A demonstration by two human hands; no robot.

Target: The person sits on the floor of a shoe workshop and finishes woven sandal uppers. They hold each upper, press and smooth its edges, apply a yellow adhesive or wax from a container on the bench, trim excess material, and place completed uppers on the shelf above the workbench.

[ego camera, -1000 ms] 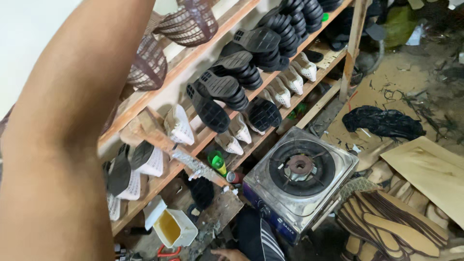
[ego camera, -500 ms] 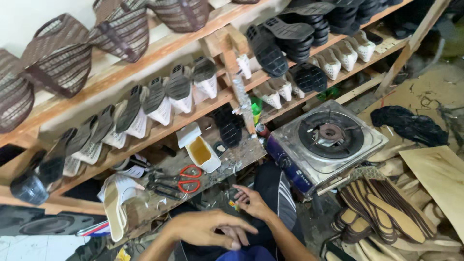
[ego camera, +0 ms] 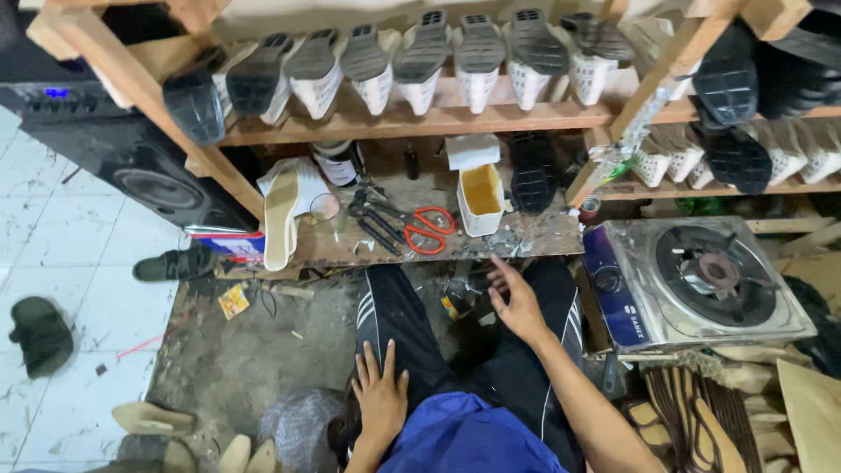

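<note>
Neither grip holds anything: left hand [ego camera: 381, 394] rests flat on the knee, seemingly for balance, while right hand [ego camera: 517, 302] reaches open-fingered forward. Just beyond it, on the table [ego camera: 543, 238], lie red-handled scissors [ego camera: 429, 229] and a glue tub [ego camera: 481, 198].

View is swinging left and levelling out: wooden shelf [ego camera: 420, 118] now running straight across the top, gas stove [ego camera: 701, 280] sliding to the right edge, black speaker [ego camera: 140, 166] and white tile floor [ego camera: 70, 263] coming into frame. Left hand [ego camera: 381, 398], raised a second ago, is now resting flat on the left thigh. Right hand [ego camera: 517, 302] is separating from it, reaching toward the low bench [ego camera: 543, 235] edge.
</note>
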